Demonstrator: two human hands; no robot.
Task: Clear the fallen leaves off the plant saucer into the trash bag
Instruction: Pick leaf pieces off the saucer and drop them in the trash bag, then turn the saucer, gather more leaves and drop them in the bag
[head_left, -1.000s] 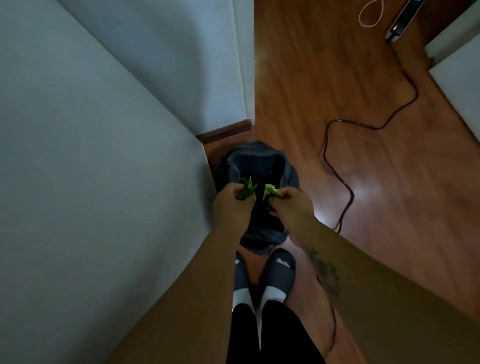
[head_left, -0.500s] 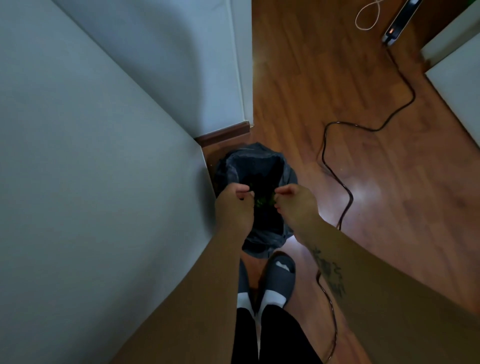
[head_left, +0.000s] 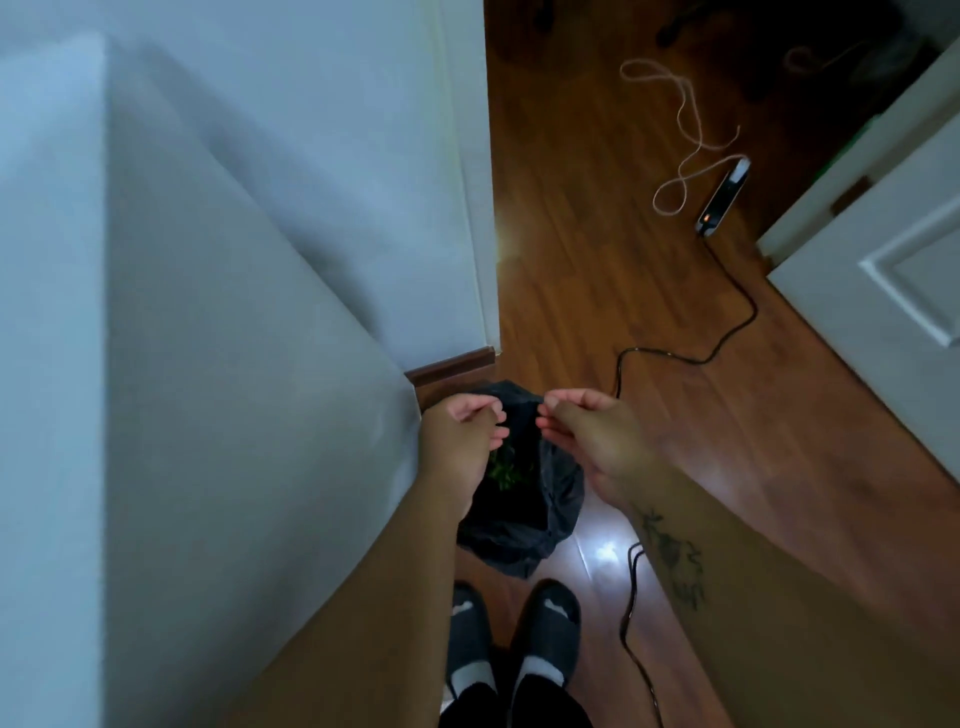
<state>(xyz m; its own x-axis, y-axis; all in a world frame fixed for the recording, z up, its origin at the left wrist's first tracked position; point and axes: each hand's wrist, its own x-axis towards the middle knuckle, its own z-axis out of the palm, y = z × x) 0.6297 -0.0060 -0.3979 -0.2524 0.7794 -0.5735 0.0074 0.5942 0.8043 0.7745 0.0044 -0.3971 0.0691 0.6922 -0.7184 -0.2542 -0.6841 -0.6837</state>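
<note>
A black trash bag (head_left: 550, 514) stands open on the wooden floor against the white wall corner. Green leaves (head_left: 505, 472) lie inside it, partly hidden by my left hand. My left hand (head_left: 460, 441) hovers over the bag's left rim with its fingers loosely curled and nothing in them. My right hand (head_left: 592, 441) hovers over the right rim, also empty, fingers curled and slightly apart. The plant saucer is out of view.
A white wall (head_left: 208, 364) fills the left side, close to my left arm. A black cable (head_left: 628, 613) runs across the floor to a power strip (head_left: 723, 197), with a pale cord (head_left: 680, 130) looped beyond. A white door (head_left: 893, 249) stands at right. My slippered feet (head_left: 514, 634) are below the bag.
One second ago both hands pinched green leaves above the bag. The leaves have dropped into the bag and both hands are empty. The view has tilted up toward the hallway.
</note>
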